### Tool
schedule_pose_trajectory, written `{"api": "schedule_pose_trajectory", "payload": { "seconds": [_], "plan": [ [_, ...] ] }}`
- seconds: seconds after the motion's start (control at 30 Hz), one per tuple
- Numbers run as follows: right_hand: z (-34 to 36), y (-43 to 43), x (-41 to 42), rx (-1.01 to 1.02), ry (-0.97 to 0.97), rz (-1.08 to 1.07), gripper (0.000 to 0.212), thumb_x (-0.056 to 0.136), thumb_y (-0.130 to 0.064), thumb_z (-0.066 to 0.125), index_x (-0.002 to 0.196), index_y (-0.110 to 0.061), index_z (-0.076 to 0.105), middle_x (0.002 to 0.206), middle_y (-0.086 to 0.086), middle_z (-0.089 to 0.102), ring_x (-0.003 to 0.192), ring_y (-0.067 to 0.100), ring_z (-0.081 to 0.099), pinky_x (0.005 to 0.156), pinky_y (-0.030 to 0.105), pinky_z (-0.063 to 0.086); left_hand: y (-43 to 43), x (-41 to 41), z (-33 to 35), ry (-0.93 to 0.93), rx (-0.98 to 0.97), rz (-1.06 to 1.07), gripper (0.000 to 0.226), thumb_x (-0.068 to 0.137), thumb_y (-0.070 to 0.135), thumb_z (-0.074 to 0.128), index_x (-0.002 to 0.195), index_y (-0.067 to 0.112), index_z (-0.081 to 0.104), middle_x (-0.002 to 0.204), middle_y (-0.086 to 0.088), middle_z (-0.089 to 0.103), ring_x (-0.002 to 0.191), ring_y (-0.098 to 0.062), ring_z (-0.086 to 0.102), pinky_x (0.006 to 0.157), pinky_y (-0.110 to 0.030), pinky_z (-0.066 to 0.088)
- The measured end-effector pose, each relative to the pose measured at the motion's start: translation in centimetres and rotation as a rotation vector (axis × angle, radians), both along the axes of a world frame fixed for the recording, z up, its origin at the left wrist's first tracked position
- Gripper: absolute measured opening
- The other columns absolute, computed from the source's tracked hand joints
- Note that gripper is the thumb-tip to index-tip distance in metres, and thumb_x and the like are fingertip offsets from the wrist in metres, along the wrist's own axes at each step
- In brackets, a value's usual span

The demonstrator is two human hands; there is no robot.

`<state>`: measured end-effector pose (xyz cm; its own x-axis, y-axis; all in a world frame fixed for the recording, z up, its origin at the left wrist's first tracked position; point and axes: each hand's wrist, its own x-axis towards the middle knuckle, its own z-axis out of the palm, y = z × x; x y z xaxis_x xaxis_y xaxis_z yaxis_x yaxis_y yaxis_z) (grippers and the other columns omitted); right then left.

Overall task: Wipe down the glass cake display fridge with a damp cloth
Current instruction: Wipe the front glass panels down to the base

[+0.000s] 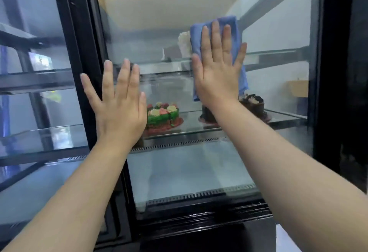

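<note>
The soft, light cloth (232, 30) is being pressed on the slippery glass (155, 38) under the flat right hand (217, 76). The left hand (119, 108) is being rested flat, empty.

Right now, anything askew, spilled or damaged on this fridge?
Nothing spilled or broken; the green cake and chocolate cake sit upright on their shelf. One oddity: the left hand lies bare and flat on the glass, which may leave prints, while the right hand presses the blue cloth higher up. The glass looks hazy.
</note>
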<state>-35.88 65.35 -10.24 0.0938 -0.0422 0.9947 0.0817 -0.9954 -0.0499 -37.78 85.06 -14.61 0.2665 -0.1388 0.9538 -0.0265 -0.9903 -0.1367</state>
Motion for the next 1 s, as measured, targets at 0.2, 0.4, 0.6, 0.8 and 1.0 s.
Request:
{"api": "schedule_pose_trajectory", "payload": {
  "seconds": [0.2, 0.4, 0.6, 0.8, 1.0],
  "plan": [
    [-9.7, -4.2, -0.9, -1.103, 0.171, 0.053, 0.051, 0.101, -0.043, 0.028, 0.148, -0.024, 0.029, 0.154, -0.002, 0.029, 0.143, 0.021, 0.022, 0.115, 0.050, 0.011, -0.1, 0.6, 0.2, 0.004, 0.005, 0.012, 0.055, 0.097, 0.029, 0.019, 0.149, 0.011, 0.016, 0.155, -0.007, 0.020, 0.142, -0.032, 0.017, 0.109, -0.061, -0.004],
    [2.6, -1.3, 0.5, -0.262, -0.019, -0.005, 0.055, 0.100, -0.045, 0.021, 0.150, -0.022, 0.020, 0.158, 0.001, 0.015, 0.146, 0.022, 0.015, 0.115, 0.048, 0.003, -0.1, 0.7, 0.3, -0.010, 0.003, 0.009, 0.055, 0.098, 0.030, 0.018, 0.149, 0.011, 0.015, 0.155, -0.007, 0.020, 0.142, -0.031, 0.018, 0.110, -0.058, -0.005],
    [-6.2, -4.4, -0.6, -1.060, 0.128, 0.082, 0.050, 0.100, -0.044, 0.029, 0.147, -0.027, 0.030, 0.154, -0.005, 0.027, 0.144, 0.017, 0.020, 0.116, 0.048, 0.015, 0.2, 0.0, 3.2, -0.111, -0.046, -0.056, 0.047, 0.093, 0.034, 0.030, 0.133, 0.014, 0.046, 0.134, -0.004, 0.050, 0.116, -0.027, 0.042, 0.101, -0.047, 0.017],
    [11.1, -2.4, 0.5, -0.263, -0.071, -0.001, 0.054, 0.099, -0.042, 0.016, 0.150, -0.023, 0.020, 0.157, 0.000, 0.018, 0.146, 0.022, 0.013, 0.114, 0.044, -0.002, 0.5, 1.0, 10.5, -0.129, 0.020, 0.009, 0.056, 0.092, 0.034, 0.021, 0.140, 0.010, 0.038, 0.145, -0.009, 0.040, 0.133, -0.032, 0.032, 0.109, -0.053, 0.003],
    [4.2, -0.5, 0.6, -0.819, 0.056, -0.022, 0.053, 0.101, -0.044, 0.018, 0.149, -0.024, 0.017, 0.157, 0.000, 0.020, 0.146, 0.022, 0.014, 0.116, 0.048, 0.008, 0.7, 1.9, 10.4, -0.167, 0.035, -0.014, 0.057, 0.092, 0.034, 0.023, 0.141, 0.009, 0.037, 0.147, -0.010, 0.038, 0.132, -0.033, 0.037, 0.108, -0.051, 0.005]
  ]
}}
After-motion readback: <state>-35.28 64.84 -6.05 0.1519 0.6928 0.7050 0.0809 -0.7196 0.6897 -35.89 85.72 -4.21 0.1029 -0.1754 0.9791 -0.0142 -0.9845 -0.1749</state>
